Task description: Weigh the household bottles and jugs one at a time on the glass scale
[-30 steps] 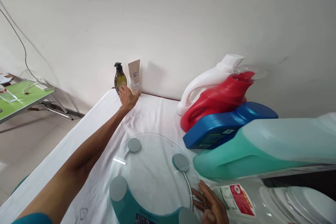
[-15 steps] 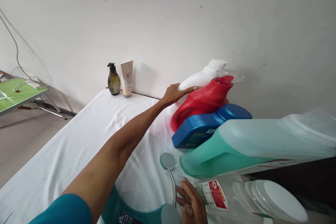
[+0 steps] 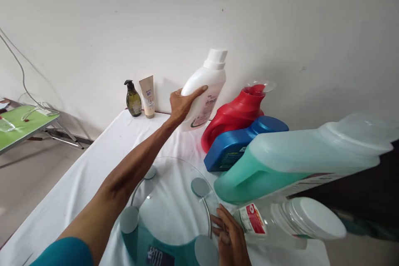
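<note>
My left hand (image 3: pixel 183 104) grips a white plastic bottle (image 3: pixel 207 87) with a white screw cap and a pink printed label. The bottle is tilted and held up over the far part of the table. Low in the view, my right hand (image 3: pixel 231 237) rests by the right edge of a round glass scale (image 3: pixel 174 216), fingers stretched out and holding nothing. Round grey pads and a dark display reading zeros show on the scale. Beside the right hand lies a clear jar (image 3: pixel 274 220) with a white lid and a red label.
Along the right stand a red jug (image 3: pixel 237 112), a blue bottle (image 3: pixel 243 141) and a large bottle of green liquid (image 3: pixel 280 162). A dark pump bottle (image 3: pixel 134 99) and a beige tube (image 3: pixel 148 96) stand at the far corner. A green folding table (image 3: pixel 29 118) is at left.
My left hand has lifted the white bottle from beside the red jug and brought it left. My right hand stays by the scale. The view has shifted slightly.
</note>
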The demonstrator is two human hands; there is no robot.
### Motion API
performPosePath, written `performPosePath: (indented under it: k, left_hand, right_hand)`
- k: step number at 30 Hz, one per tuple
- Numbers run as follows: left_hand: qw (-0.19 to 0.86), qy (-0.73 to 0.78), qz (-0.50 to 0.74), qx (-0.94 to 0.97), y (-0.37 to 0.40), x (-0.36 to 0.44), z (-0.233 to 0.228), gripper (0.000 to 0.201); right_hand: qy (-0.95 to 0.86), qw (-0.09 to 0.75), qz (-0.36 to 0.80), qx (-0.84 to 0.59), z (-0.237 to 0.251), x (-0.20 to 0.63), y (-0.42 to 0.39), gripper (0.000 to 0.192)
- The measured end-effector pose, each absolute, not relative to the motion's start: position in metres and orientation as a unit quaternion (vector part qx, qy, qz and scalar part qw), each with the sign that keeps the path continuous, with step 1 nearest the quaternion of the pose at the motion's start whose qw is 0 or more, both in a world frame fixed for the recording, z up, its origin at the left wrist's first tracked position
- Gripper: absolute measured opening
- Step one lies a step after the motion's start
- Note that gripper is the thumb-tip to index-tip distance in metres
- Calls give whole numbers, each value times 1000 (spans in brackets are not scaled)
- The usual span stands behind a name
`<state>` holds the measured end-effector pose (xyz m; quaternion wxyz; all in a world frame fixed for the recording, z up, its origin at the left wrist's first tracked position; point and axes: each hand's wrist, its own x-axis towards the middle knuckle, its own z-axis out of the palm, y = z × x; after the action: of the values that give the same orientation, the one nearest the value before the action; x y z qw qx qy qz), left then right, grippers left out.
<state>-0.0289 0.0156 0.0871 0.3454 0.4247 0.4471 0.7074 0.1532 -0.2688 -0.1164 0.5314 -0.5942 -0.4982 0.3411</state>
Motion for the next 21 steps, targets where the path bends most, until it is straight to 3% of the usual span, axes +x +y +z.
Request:
performPosePath:
  k: [8, 15, 21]
  left_hand:
    - [266, 465, 714, 451, -110, -102, 127, 60]
    - [319, 471, 710, 415, -209, -107, 103, 68]
    - [369, 467, 685, 421, -247, -97, 88, 63]
  right_hand:
    - [-541, 520, 315, -581, -88, 147, -267, 65]
    - [-567, 526, 290, -564, -85, 142, -263, 66]
    - [-576, 532, 282, -552, -85, 141, -263, 65]
